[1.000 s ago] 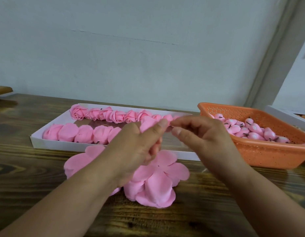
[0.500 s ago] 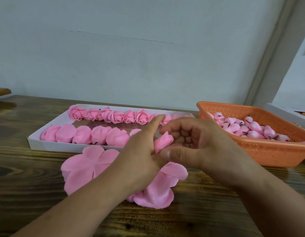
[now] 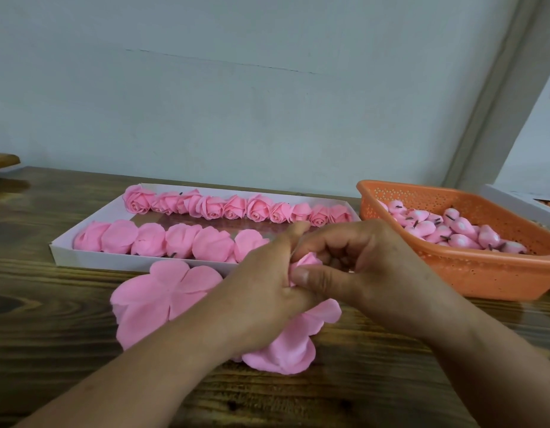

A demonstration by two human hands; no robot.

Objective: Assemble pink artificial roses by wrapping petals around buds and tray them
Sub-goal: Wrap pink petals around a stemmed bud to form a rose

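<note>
Since 1 s ago, both hands have dropped from above the tray (image 3: 63, 248) to the petals (image 3: 162, 298) at the table's (image 3: 36, 304) front edge, left hand (image 3: 261, 291) and right hand (image 3: 354, 267) clamped together on the bud (image 3: 306, 261), so wrapping has likely begun.

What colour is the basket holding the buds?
Orange, with perforated walls; the basket shows clearly in the head view, at the right.

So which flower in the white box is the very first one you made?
I can't tell which was made first. Try this one: find the white tray on the wooden table, then its back row. The rose at the left end has no neighbour on its left.
</note>
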